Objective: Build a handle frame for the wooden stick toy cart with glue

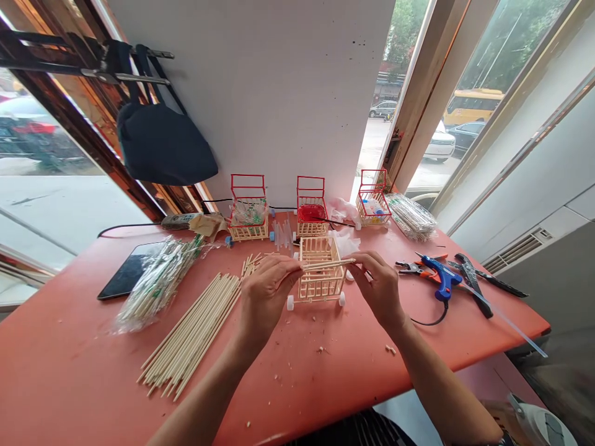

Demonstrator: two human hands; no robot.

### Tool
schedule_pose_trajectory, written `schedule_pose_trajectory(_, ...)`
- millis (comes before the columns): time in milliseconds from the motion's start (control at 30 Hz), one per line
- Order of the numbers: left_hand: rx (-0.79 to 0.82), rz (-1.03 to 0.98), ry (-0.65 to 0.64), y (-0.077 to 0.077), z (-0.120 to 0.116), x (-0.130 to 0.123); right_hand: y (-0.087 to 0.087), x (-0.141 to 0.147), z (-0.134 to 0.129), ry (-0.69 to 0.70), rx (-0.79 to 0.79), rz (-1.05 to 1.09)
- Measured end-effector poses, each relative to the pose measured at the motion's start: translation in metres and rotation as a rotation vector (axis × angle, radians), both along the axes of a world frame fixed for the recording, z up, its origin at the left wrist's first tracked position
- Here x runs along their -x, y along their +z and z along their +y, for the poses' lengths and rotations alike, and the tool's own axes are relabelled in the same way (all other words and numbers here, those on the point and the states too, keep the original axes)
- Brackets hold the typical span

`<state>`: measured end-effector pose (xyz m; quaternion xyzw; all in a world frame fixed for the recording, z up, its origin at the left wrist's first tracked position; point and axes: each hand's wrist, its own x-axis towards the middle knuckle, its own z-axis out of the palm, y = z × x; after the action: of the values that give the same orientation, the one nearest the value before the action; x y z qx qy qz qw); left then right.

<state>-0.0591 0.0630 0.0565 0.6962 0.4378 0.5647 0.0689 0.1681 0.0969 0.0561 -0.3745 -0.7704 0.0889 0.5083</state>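
Between my two hands run short wooden sticks (326, 264), side by side and roughly level. My left hand (269, 288) pinches their left ends, and my right hand (379, 285) pinches the right ends. Just behind and below them stands a small cart (320, 288) built of wooden sticks, with white wheels at its lower corners. Whether the held sticks touch the cart, I cannot tell. To the left of my left hand lies a fan of long wooden sticks (190, 337), with a little heap of short cut pieces (251, 263) at its far end.
Three carts with red handles, a left one (248, 217), a middle one (312, 214) and a right one (373, 207), line the wall. On the right lie a blue glue gun (446, 279), pliers (409, 267) and a black-handled tool (474, 288). Bagged sticks (155, 282) partly cover a dark tablet (123, 275).
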Motion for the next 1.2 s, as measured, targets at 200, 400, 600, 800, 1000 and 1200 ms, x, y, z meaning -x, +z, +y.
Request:
schedule_pose_trajectory(200,0.035,-0.009,0.011,-0.003,0.000,0.001,0.000,0.000,-0.001,-0.005,0.005,-0.022)
schedule_pose_trajectory(400,0.080,-0.033,0.004,-0.004,-0.001,0.001,-0.003,-0.001,0.000,0.005,-0.007,-0.038)
schedule_pose_trajectory(600,0.100,-0.057,-0.006,-0.006,0.001,-0.001,-0.007,-0.002,-0.001,0.019,0.024,0.001)
schedule_pose_trajectory(800,0.108,-0.058,-0.011,-0.005,0.002,-0.002,-0.010,-0.001,-0.002,0.022,0.067,0.044)
schedule_pose_trajectory(1000,0.129,-0.056,0.000,-0.003,0.001,-0.003,-0.010,0.001,-0.002,0.020,0.078,0.083)
schedule_pose_trajectory(1200,0.138,-0.043,-0.007,-0.004,0.000,-0.002,-0.010,0.002,-0.003,0.013,0.111,0.110)
